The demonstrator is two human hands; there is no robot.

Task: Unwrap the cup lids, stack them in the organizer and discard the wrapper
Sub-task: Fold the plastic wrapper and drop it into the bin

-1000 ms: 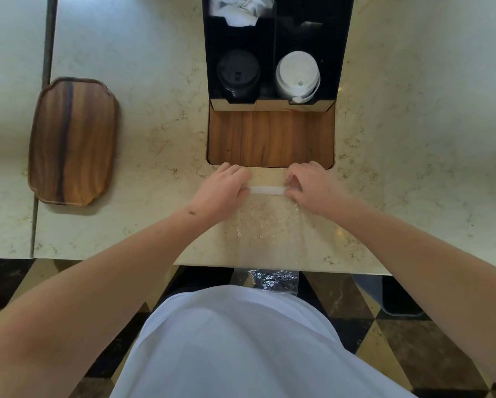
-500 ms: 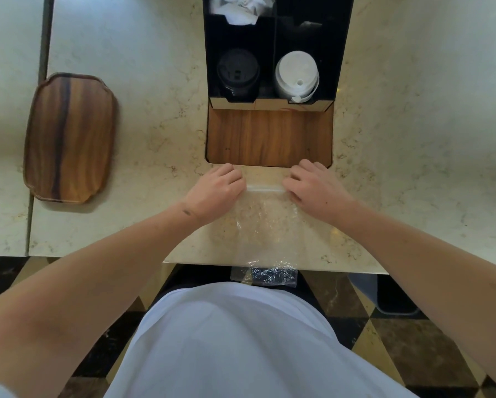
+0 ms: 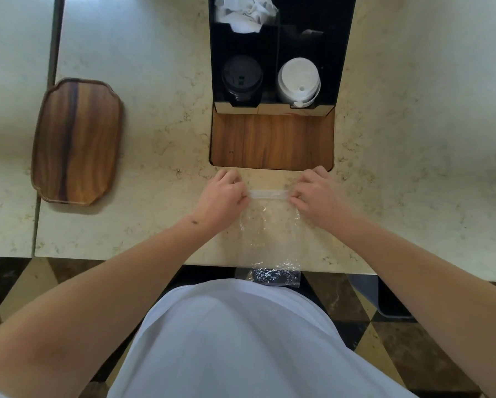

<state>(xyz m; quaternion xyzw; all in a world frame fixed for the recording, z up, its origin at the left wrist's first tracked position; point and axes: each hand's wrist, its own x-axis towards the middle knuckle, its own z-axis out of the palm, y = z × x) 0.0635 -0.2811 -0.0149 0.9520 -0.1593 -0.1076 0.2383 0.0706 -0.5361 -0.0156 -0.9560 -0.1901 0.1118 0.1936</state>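
— Fingers (image 3: 238, 193)?
— Curled, left hand (image 3: 221, 196) and right hand (image 3: 317, 198) each pinching an end of the wrapper (image 3: 269, 225); flat on the counter (image 3: 160, 133), tail over the edge.
— Lids?
— White (image 3: 298, 79) and black (image 3: 242, 77), side by side in the organizer (image 3: 341, 53).
— Around?
— Tray (image 3: 76, 140) well left. Checkered floor (image 3: 356, 320) below.

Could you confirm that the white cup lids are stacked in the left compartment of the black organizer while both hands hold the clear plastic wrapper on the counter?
Not quite: the head view shows the white cup lids in the right compartment of the black organizer; black lids fill the left one. Both the left hand and right hand do hold the clear plastic wrapper on the counter.
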